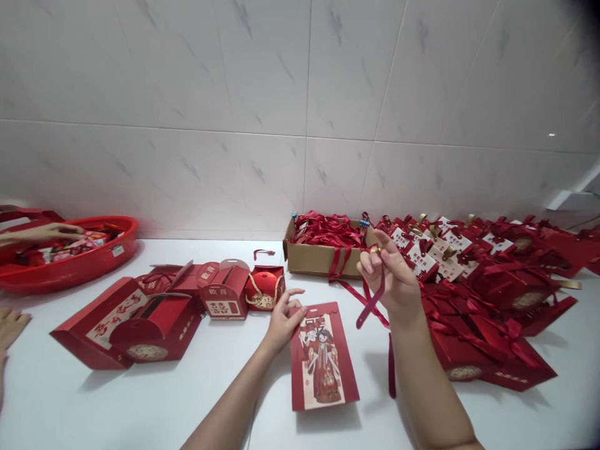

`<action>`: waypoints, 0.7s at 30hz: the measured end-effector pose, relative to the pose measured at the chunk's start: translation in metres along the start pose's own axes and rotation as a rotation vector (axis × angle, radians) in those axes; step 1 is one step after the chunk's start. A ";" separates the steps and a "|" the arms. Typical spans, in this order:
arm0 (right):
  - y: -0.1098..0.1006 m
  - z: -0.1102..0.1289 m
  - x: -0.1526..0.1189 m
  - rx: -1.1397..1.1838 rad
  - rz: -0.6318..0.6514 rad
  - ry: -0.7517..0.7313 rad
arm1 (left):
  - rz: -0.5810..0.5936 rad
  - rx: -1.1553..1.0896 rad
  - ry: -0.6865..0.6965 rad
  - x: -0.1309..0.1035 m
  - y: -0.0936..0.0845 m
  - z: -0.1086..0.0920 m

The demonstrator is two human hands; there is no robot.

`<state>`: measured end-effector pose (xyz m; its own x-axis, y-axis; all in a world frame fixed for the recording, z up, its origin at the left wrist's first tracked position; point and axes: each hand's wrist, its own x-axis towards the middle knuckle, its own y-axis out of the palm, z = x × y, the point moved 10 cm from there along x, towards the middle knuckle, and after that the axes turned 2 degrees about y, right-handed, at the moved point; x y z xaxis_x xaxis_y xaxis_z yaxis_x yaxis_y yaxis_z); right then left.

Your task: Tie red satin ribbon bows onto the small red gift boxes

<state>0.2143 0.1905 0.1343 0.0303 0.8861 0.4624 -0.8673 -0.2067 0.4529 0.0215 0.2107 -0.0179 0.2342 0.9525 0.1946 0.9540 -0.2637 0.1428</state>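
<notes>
My left hand [282, 320] grips the upper left edge of a flat-fronted red gift bag [323, 369], thumb on its front. The bag carries a printed couple in traditional dress and has a cut-out near its top edge. Raised to the right of it, my right hand [394, 278] pinches a dark red ribbon [374, 303], whose end dangles below the fingers. Something small and gold shows at those fingers; whether it is a ring or part of the ribbon I cannot tell. Behind, a cardboard box [307, 262] is heaped with red ribbons [325, 228], some trailing over its front.
Left of centre stand several red gift boxes [159, 331] and a small round-fronted box with gold cord [265, 290]. Another person's hand [65, 231] reaches into a red basin [124, 240] of packets; a second hand [12, 325] is lower. Many ribboned boxes [473, 350] crowd the right.
</notes>
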 end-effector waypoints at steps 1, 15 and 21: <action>0.005 0.005 -0.004 0.001 0.033 -0.002 | -0.030 0.048 0.070 0.001 0.000 -0.021; 0.065 0.043 -0.051 -0.301 0.435 -0.230 | -0.076 0.689 0.891 -0.044 0.065 -0.223; 0.065 0.050 -0.052 -0.585 0.376 -0.278 | 0.052 0.773 0.959 -0.055 0.082 -0.224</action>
<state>0.1810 0.1102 0.1778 -0.2627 0.6457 0.7170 -0.9643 -0.1512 -0.2172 0.0446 0.1025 0.2008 0.3543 0.3603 0.8629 0.8840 0.1719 -0.4347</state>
